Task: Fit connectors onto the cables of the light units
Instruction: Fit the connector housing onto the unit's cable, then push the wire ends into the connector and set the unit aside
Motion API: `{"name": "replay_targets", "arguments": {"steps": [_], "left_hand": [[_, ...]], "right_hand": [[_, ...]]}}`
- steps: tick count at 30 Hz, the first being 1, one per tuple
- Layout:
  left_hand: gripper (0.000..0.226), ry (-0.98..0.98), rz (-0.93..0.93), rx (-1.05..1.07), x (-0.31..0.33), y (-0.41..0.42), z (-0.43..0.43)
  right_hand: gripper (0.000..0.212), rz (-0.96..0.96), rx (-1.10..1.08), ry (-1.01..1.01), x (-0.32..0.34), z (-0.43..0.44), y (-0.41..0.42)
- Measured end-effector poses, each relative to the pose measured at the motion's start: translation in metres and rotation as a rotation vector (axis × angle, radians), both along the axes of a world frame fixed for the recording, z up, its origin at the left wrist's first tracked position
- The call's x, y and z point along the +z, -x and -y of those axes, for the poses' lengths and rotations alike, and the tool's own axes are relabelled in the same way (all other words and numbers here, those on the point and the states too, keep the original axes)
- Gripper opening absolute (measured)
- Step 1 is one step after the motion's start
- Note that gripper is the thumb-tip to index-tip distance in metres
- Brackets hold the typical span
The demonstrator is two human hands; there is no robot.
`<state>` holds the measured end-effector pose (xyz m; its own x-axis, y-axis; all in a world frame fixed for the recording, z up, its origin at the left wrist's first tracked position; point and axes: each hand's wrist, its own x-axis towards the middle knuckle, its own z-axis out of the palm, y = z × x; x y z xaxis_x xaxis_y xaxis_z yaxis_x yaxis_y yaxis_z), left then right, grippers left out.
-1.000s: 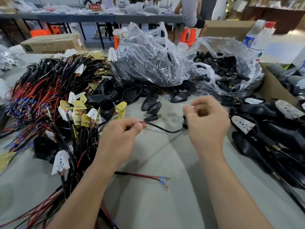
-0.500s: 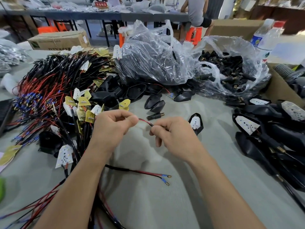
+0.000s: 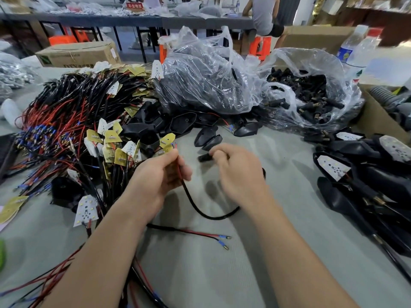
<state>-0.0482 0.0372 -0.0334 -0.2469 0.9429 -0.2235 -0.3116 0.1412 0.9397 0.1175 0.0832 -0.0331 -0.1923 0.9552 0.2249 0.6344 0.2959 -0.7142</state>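
Cable (image 3: 195, 207) in a black sheath swings in a low loop between my two hands, over the grey surface (image 3: 278, 252); the fingers (image 3: 178, 165) of my left hand (image 3: 160, 176) are curled round its thin red wire end, whose tips poke up just above my fist; from there the sheath drops, curves right and passes under my right wrist; my right hand (image 3: 240, 174) pinches a small black connector (image 3: 204, 157) in its fingers, held apart from the wire tips, its open end pointing left. Near my left wrist a loose cable (image 3: 189, 232) lies on the surface, with two blue-sleeved ends. To my left sits a pile of red and black cables (image 3: 55, 130) with small light boards; beyond my hands, a clear bag of connectors (image 3: 311, 94); to my right, black light units (image 3: 367, 181).
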Motion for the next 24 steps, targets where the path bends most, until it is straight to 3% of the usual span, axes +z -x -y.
{"name": "replay_targets", "arguments": {"steps": [2, 4, 7, 13, 15, 20, 24], "left_hand": [[0.043, -0.008, -0.077, 0.022, -0.003, -0.002, -0.001], [0.043, 0.012, -0.272, -0.002, -0.008, -0.003, -0.002], [0.023, 0.003, -0.432, 0.024, -0.016, -0.004, -0.005], [0.019, -0.162, -0.939, 0.183, -0.019, -0.004, 0.001], [0.016, -0.156, -0.955, 0.269, -0.015, -0.001, 0.003], [0.025, -0.147, -0.892, 0.357, -0.009, 0.005, 0.004], [0.015, -0.142, -1.032, 0.465, -0.007, -0.001, 0.009]], "right_hand": [[0.038, 0.136, 0.091, -0.007, -0.006, -0.017, -0.005], [0.051, 0.351, 0.163, -0.02, -0.019, -0.022, -0.003], [0.058, 0.51, 0.149, -0.074, -0.033, -0.022, -0.001], [0.029, 0.53, 0.132, -0.121, -0.028, -0.019, 0.002], [0.022, 0.473, 0.157, -0.138, -0.023, -0.013, 0.002], [0.015, 0.081, 0.03, -0.163, -0.013, 0.003, 0.0], [0.015, -0.17, -0.014, -0.097, -0.007, 0.014, -0.003]]}}
